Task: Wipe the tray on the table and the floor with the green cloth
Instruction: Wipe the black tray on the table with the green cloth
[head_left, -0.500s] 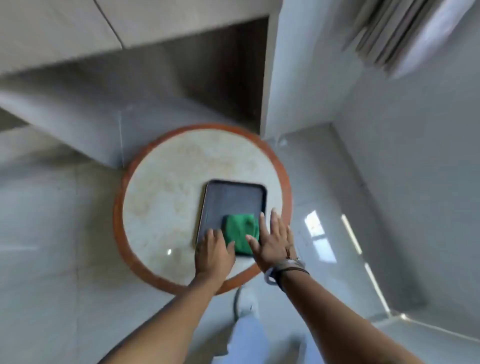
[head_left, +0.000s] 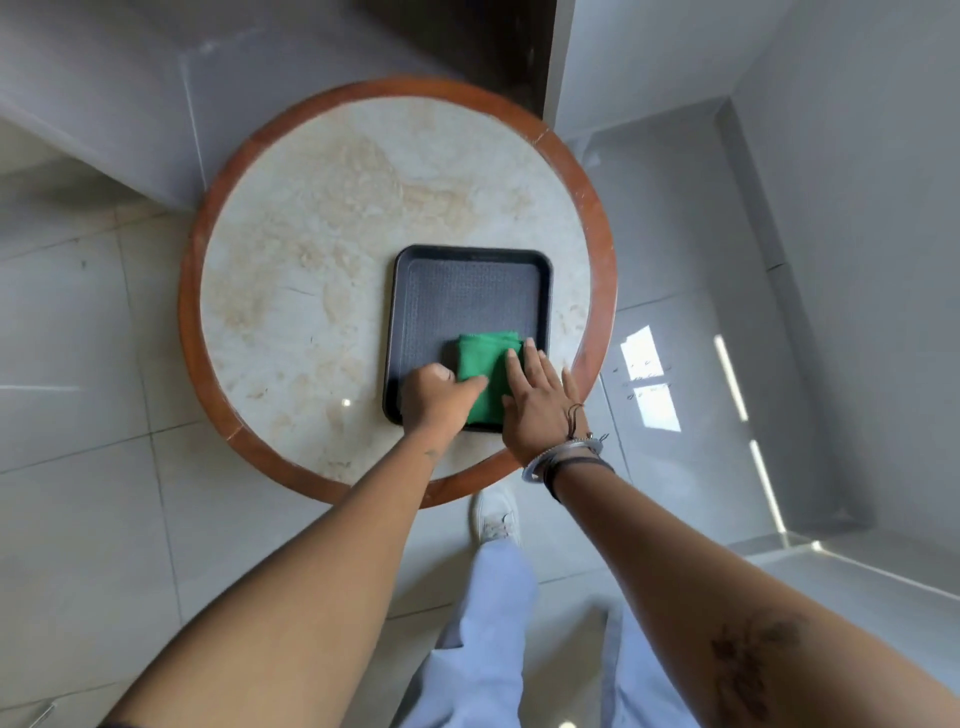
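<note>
Left hand (head_left: 434, 397): I see it clenched, pinching the green cloth (head_left: 483, 371).
Right hand (head_left: 535, 400): released, flat on cloth.
Tray (head_left: 470, 291): frame centre.

Hidden and cropped regions at the tray.

The left hand (head_left: 434, 397) and right hand (head_left: 540, 405) cover the near part of the green cloth (head_left: 480, 358); beneath the fingers (head_left: 514, 364) its lower edge and the near rim of the tray (head_left: 470, 254) cannot be seen. Both forearms are cut off by the bottom edge.
</note>
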